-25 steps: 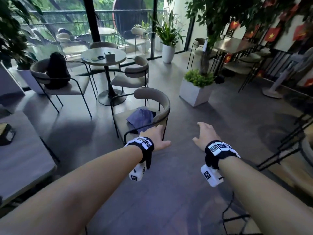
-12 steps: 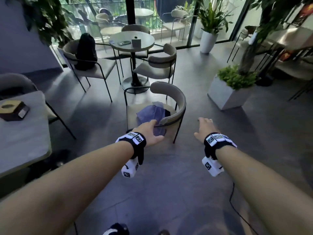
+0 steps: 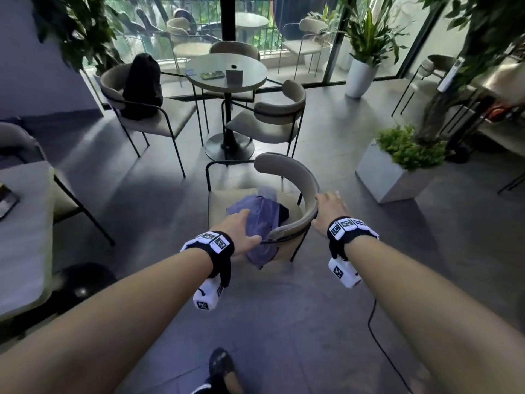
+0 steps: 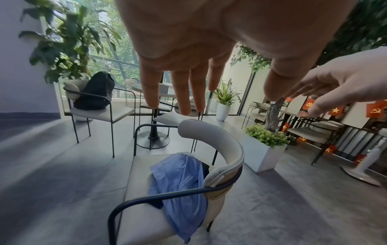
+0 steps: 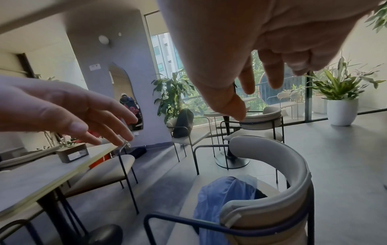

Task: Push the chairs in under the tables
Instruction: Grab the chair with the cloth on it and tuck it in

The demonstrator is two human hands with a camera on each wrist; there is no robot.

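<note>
A: The round table (image 3: 227, 71) sits at twelve o'clock; the chair (image 3: 287, 172) stands well short of it, angled, backrest toward one o'clock.

B: A blue cloth (image 3: 255, 217) hangs off the seat — mind it.

A: Both hands are spread, holding nothing: left hand (image 3: 238, 231) above the armrest, right hand (image 3: 329, 209) just beside the backrest.

B: Grip both sides evenly, I'd say — turn the chair square, then push.

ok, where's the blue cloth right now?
Head view, centre: the blue cloth lies on the seat of the nearest chair, draped over its front edge, between both hands, short of the round table.
</note>
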